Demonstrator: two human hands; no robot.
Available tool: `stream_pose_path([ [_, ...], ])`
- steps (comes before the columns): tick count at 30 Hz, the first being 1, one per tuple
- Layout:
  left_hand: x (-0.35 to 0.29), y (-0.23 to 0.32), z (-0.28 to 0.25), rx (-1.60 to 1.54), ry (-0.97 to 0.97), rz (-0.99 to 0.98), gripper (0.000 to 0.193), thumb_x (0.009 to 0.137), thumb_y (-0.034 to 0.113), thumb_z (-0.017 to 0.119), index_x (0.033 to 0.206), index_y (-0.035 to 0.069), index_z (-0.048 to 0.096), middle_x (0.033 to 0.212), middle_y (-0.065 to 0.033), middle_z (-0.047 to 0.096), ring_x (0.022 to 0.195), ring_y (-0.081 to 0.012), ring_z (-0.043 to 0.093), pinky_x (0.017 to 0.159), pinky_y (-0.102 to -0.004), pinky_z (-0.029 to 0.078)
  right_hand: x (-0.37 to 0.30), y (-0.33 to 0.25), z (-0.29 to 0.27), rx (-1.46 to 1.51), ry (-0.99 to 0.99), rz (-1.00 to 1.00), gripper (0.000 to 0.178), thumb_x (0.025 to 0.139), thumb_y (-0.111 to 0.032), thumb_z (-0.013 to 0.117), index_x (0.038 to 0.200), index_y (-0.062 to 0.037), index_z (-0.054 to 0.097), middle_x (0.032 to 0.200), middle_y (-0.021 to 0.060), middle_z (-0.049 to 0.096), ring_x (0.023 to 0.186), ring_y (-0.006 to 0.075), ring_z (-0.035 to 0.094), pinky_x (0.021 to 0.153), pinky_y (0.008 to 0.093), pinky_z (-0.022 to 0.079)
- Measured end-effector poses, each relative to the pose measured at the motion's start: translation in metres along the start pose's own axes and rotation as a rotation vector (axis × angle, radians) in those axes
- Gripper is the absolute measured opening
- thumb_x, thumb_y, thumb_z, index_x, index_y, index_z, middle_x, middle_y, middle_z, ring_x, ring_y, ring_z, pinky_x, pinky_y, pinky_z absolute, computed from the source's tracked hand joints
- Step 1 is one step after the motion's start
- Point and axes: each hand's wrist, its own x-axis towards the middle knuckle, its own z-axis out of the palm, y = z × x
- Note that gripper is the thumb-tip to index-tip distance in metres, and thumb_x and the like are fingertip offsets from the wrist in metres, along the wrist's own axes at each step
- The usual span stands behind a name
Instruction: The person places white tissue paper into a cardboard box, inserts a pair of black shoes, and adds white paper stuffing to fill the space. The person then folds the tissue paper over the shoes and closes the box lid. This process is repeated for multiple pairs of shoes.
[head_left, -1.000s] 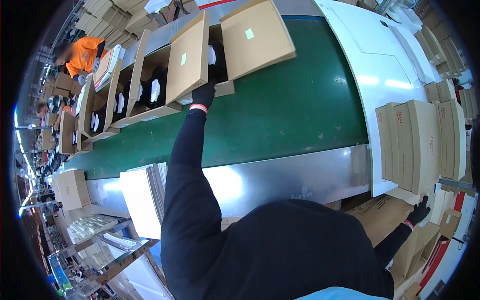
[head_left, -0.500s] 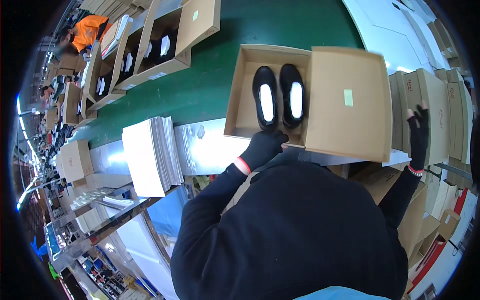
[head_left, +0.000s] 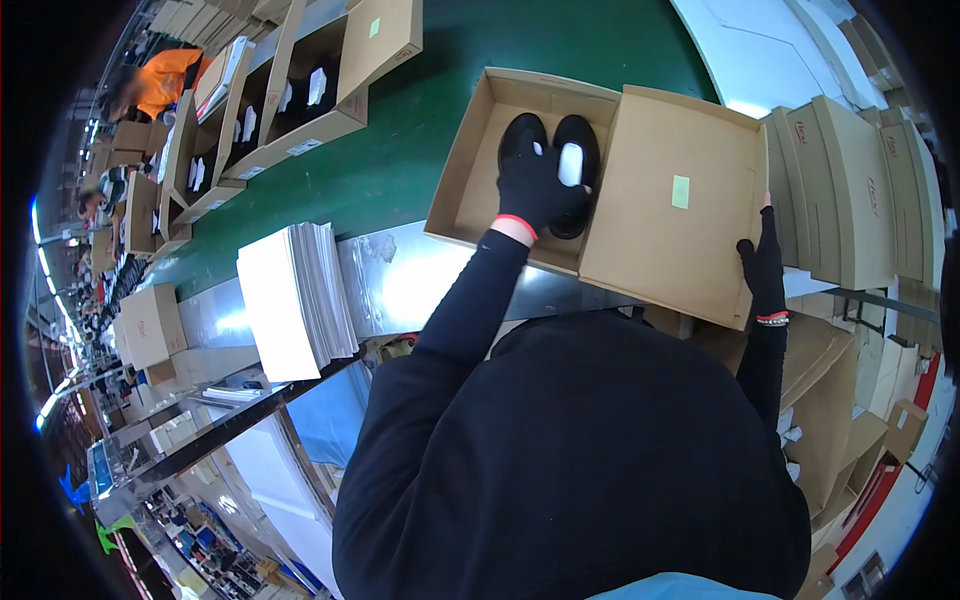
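Palm down, the left hand (head_left: 540, 190) reaches into the open shoebox (head_left: 465, 190), over the left black shoe (head_left: 521, 133), beside the right black shoe (head_left: 590, 155); its fingers bend, but whether they grip cannot be told. The right hand (head_left: 763, 265) straddles the lid's (head_left: 670, 240) outer edge, thumb apart from straight fingers, any pinch unclear. The left hand hides most of the left shoe.

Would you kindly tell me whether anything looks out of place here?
Nothing looks spilled or damaged. The open box sits askew to the metal ledge, its near side slanting rather than parallel; inside, the black shoes lie side by side, partly hidden by the left hand.
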Motion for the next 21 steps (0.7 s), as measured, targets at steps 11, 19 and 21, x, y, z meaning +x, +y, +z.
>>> stream_pose_path([
  [11,-0.043,-0.09,-0.055,-0.832,0.177,-0.165,0.051,0.07,0.028,0.077,0.108,-0.001,0.06,0.106,-0.0117,0.055,0.095,-0.022,0.056,0.082,-0.0328,0.045,-0.005,0.024,-0.003,-0.082,-0.034,-0.001,0.08,0.079,-0.004,0.058,0.149,-0.0066,0.021,0.143,0.023,0.038,0.132,0.0362,0.038,0.108,0.0404,0.033],
  [19,-0.152,-0.092,-0.214,-0.647,0.371,-0.18,0.047,0.071,0.019,0.069,0.112,-0.003,0.062,0.119,-0.0125,0.052,0.109,-0.0248,0.054,0.093,-0.0347,0.041,0.014,-0.104,0.006,-0.198,-0.047,-0.393,0.071,0.078,-0.015,0.069,0.14,-0.0016,0.038,0.137,0.022,0.045,0.129,0.0367,0.043,0.104,0.0424,0.038],
  [21,-0.171,-0.109,-0.225,-0.459,0.408,-0.21,0.047,0.07,0.02,0.071,0.112,0.001,0.063,0.121,-0.0122,0.051,0.106,-0.0256,0.056,0.089,-0.0369,0.045,0.004,-0.145,0.035,-0.089,-0.238,-0.429,0.065,0.079,-0.014,0.07,0.136,-0.0013,0.043,0.133,0.0184,0.051,0.124,0.033,0.048,0.103,0.0387,0.039],
])
